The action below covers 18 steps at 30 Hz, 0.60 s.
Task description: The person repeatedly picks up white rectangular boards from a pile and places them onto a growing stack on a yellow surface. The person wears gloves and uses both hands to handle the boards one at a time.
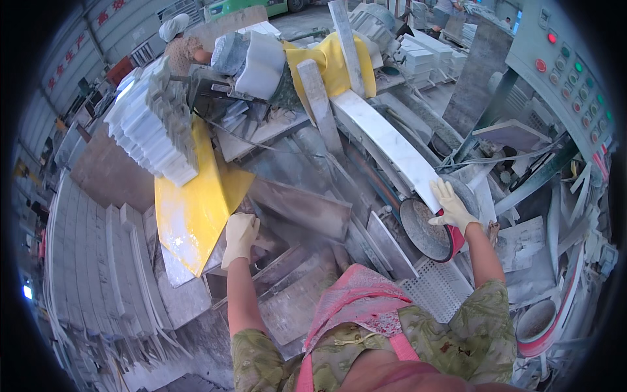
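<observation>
My right hand [452,206], in a pale rubber glove, lies at the near end of a long white marble strip [392,140]. Its fingers are stretched out and touch the strip's edge; the hand is open. The strip slopes away to two upright stone-like bars [348,49] beside a yellow sheet [323,65]. Left of my body, my left hand [240,236], gloved alike, is closed, with its back to me. Whether it holds anything is hidden. Close beside it hangs a second yellow sheet [196,202] under a stack of white stone strips [153,124].
Below my right hand is a round dusty pan with a red side [428,228]. A control panel [565,72] with lit buttons stands at the upper right. Long stone strips [91,261] stack at left. A perforated grey crate [434,287] sits near me. Another person [183,46] works far left.
</observation>
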Tool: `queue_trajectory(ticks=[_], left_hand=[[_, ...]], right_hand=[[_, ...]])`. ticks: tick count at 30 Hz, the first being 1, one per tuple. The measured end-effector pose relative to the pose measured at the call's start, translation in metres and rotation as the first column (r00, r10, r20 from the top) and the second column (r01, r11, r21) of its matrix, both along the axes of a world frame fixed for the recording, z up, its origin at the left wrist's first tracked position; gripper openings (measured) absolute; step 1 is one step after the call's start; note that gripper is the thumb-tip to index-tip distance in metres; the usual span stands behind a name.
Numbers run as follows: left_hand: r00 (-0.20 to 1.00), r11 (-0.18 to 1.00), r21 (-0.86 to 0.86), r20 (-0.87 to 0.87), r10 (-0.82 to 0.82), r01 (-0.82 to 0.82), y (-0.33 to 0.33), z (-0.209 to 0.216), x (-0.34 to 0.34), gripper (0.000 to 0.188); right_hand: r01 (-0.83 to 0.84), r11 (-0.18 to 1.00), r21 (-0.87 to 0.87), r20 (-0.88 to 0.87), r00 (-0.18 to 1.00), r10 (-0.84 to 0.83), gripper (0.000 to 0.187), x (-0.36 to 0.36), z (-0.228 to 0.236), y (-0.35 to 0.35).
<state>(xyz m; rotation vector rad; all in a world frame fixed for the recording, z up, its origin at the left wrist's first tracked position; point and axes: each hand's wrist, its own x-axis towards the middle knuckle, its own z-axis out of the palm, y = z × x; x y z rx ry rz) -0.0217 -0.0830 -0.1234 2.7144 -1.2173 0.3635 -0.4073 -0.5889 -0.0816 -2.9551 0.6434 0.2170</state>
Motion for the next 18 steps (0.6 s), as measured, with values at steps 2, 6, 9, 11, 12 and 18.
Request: queue_trajectory(ticks=[2, 6, 9, 11, 12, 18], left_hand=[[1.000, 1.000, 0.002, 0.002, 0.003, -0.003, 0.000, 0.001, -0.001, 0.024], [1.000, 1.000, 0.013, 0.006, 0.008, -0.008, -0.001, -0.002, 0.000, 0.026], [0.999, 1.000, 0.026, 0.033, 0.009, -0.010, 0.000, -0.004, 0.002, 0.028], [1.000, 0.999, 0.035, 0.025, -0.003, 0.002, 0.000, -0.004, 0.003, 0.028], [1.000, 0.999, 0.038, 0.016, -0.009, 0.008, 0.000, -0.004, 0.004, 0.028], [1.000, 1.000, 0.016, -0.010, 0.015, -0.014, -0.001, -0.002, 0.003, 0.027]], right_hand=[[0.024, 0.996, -0.086, 0.016, 1.000, -0.023, 0.109, 0.001, 0.003, 0.012], [0.158, 0.965, -0.208, 0.179, 0.976, -0.121, 0.097, 0.012, -0.005, 0.036], [0.176, 0.942, -0.285, 0.201, 0.972, -0.121, 0.085, 0.012, -0.010, 0.043], [0.174, 0.933, -0.315, 0.161, 0.979, -0.128, 0.077, 0.009, -0.009, 0.041], [0.222, 0.943, -0.249, 0.184, 0.966, -0.179, 0.076, 0.009, -0.007, 0.039], [0.182, 0.931, -0.316, 0.352, 0.934, -0.063, 0.073, 0.023, 0.008, 0.035]])
